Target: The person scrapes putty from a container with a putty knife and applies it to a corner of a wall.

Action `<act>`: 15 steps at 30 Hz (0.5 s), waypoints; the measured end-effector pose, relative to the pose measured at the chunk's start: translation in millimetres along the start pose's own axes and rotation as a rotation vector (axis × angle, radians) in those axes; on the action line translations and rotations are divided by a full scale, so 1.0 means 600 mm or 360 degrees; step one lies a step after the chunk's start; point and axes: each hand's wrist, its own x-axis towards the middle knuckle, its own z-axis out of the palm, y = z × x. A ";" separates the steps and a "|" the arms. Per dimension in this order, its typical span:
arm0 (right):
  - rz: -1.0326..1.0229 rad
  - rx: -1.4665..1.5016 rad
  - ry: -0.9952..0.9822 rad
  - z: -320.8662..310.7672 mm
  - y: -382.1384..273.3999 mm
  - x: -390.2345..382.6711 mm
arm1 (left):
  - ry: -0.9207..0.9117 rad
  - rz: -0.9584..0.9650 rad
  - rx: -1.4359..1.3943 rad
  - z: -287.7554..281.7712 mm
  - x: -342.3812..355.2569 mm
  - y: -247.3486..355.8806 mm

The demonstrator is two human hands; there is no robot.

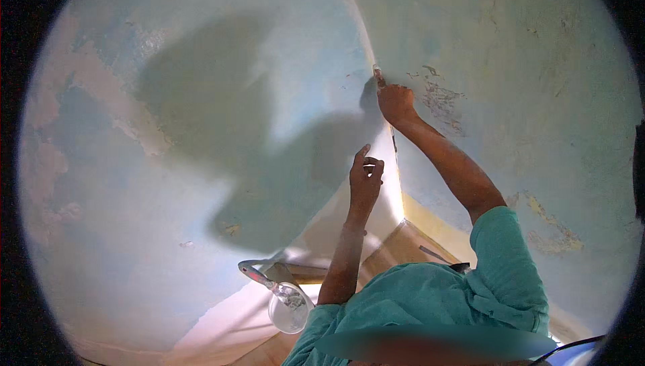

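Note:
My right hand reaches up to the pale corner seam between two blue-green, patchy wall surfaces. Its index finger is extended onto the seam with whitish residue on it; the other fingers are curled, and whatever they may hold is hidden. My left hand is raised lower down beside the corner, fingers partly bent and apart, holding nothing visible, its fingertips smudged white.
At lower left a white bucket has a putty knife with a grey handle across its top, its blade coated in white. Brown boards show low behind my arms. A blue object and dark cable sit at bottom right.

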 end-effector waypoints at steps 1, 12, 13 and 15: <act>0.0008 0.0000 -0.0006 0.008 0.004 -0.002 | -0.0008 -0.0005 0.0002 0.003 0.002 -0.001; -0.0016 0.0209 0.0034 -0.065 0.003 -0.019 | -0.0065 0.0022 -0.0010 0.024 0.008 0.012; -0.0010 0.0209 0.0034 -0.060 0.005 -0.016 | -0.0071 0.0023 -0.0007 0.026 0.008 0.011; 0.0012 0.0258 0.0123 -0.045 0.010 -0.007 | -0.0119 0.0055 -0.0063 0.033 0.010 0.013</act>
